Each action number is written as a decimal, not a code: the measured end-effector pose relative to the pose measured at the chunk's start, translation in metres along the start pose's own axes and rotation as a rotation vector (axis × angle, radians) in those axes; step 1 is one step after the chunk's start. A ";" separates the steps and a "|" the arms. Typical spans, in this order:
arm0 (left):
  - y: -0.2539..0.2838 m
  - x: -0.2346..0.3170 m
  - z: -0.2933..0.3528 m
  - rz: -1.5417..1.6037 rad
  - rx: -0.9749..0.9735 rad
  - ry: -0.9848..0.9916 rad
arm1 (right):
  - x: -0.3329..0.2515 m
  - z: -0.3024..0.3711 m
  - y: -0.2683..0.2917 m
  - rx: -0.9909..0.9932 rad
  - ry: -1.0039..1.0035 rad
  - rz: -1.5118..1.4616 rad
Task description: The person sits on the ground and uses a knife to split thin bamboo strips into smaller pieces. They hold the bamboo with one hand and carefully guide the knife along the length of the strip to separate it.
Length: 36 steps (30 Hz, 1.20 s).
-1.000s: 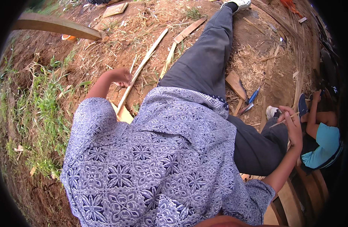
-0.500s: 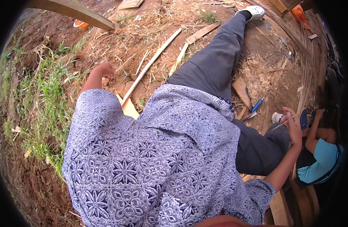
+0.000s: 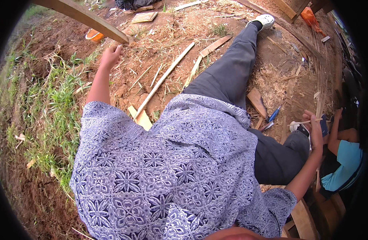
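Observation:
I sit on bare earth in a blue patterned shirt point(image 3: 168, 172) and dark trousers point(image 3: 232, 76), one leg stretched out to a white shoe point(image 3: 266, 20). My left hand point(image 3: 110, 56) is stretched far to the upper left, fingers loosely curled and holding nothing, just below the end of a thick curved plank point(image 3: 92, 18). My right hand point(image 3: 314, 128) is raised at the right by my knee, closed on a thin pale bamboo strip point(image 3: 300, 123).
A long split bamboo strip point(image 3: 164, 80) and short wood offcuts point(image 3: 258, 102) lie on the ground. A blue-handled tool point(image 3: 274, 114) rests by my thigh. Another person in a turquoise shirt point(image 3: 344, 160) sits at the right. Grass point(image 3: 52, 108) borders the left; an orange container point(image 3: 95, 35) stands beyond.
My left arm has straightened, carrying the hand from the ground beside the long strip up toward the plank's end. My right hand has stayed by the knee with the thin strip.

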<state>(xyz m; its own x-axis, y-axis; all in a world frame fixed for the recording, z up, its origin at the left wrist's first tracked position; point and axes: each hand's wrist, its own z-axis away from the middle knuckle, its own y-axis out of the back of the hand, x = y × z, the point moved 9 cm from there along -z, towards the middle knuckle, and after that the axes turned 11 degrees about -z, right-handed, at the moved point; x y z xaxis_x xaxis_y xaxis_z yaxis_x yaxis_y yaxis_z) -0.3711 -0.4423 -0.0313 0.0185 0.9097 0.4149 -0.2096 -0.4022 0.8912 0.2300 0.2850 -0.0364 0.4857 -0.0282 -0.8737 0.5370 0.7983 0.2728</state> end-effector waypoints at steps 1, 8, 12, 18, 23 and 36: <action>-0.004 0.035 0.002 0.052 0.006 -0.103 | -0.007 0.001 0.004 0.027 0.004 0.032; -0.074 0.339 0.150 0.133 -0.095 -0.942 | -0.028 -0.009 -0.007 0.030 0.042 0.143; -0.175 0.446 0.249 0.272 -0.357 -1.371 | -0.043 -0.007 -0.043 -0.001 0.108 0.046; -0.326 0.493 0.334 0.148 -1.077 -1.301 | -0.055 -0.014 -0.027 0.151 0.144 -0.199; -0.363 0.485 0.314 0.308 -1.166 -1.037 | -0.014 -0.026 -0.014 0.299 0.063 -0.066; -0.374 0.492 0.265 -0.390 -0.567 -1.474 | 0.201 -0.007 -0.048 0.031 -0.330 0.210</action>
<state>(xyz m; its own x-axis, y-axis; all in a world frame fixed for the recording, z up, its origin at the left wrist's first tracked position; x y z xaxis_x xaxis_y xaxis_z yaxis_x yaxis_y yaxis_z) -0.0246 0.1278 -0.1117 0.9521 -0.0752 0.2963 -0.2757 0.2071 0.9387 0.2968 0.2448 -0.2277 0.7801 -0.0622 -0.6225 0.4207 0.7887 0.4483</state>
